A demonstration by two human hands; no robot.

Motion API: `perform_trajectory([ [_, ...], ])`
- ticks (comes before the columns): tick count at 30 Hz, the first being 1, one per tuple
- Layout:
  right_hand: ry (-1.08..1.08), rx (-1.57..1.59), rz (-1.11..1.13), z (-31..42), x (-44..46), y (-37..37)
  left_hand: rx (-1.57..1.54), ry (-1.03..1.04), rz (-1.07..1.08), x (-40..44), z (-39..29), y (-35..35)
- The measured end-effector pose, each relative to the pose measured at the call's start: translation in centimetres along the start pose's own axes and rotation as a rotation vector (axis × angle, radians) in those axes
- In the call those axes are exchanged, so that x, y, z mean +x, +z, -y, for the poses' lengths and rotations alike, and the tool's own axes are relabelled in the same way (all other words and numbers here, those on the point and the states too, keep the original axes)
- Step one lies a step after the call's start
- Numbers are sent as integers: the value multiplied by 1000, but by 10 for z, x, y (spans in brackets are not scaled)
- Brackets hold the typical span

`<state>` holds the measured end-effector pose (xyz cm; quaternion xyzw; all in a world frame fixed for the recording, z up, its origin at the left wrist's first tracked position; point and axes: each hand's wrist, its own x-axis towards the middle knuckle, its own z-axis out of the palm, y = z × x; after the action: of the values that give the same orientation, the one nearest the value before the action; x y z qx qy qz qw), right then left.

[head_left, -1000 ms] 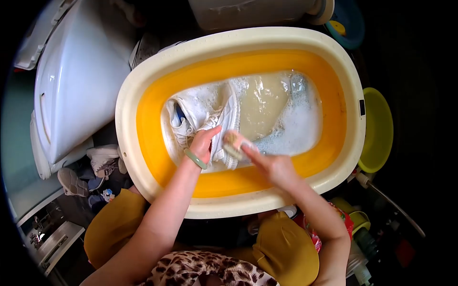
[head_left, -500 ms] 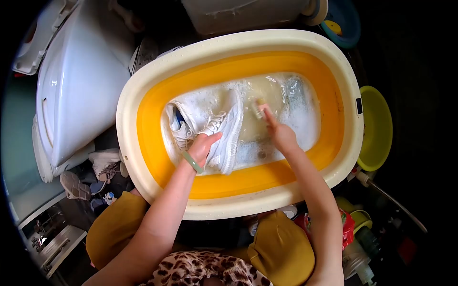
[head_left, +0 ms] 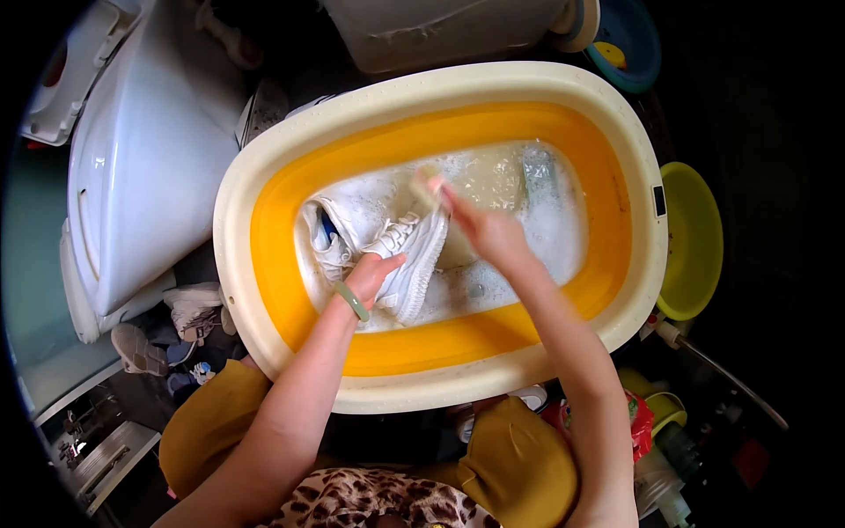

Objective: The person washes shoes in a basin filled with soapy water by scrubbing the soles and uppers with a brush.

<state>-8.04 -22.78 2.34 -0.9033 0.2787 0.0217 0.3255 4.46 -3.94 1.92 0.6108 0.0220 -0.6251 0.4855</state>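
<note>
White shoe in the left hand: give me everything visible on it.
The white shoe looks like a low sneaker, with white laces and a thick, textured white sole. The upper's material is unclear. It's tilted on its side inside the yellow-walled tub, among suds, sole facing picture right, toe away from the wearer. The left hand grips it near the heel. The blurred brush is at the toe end; contact can't be confirmed.
</note>
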Motion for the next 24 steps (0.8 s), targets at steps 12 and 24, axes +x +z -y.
perform_trajectory([
  [12, -54, -147, 147, -31, -51, 6, 120, 112, 2, 9, 12, 7],
  [24, 89, -74, 226, -77, -54, 16, -1011, 29, 41, 36, 5, 25],
])
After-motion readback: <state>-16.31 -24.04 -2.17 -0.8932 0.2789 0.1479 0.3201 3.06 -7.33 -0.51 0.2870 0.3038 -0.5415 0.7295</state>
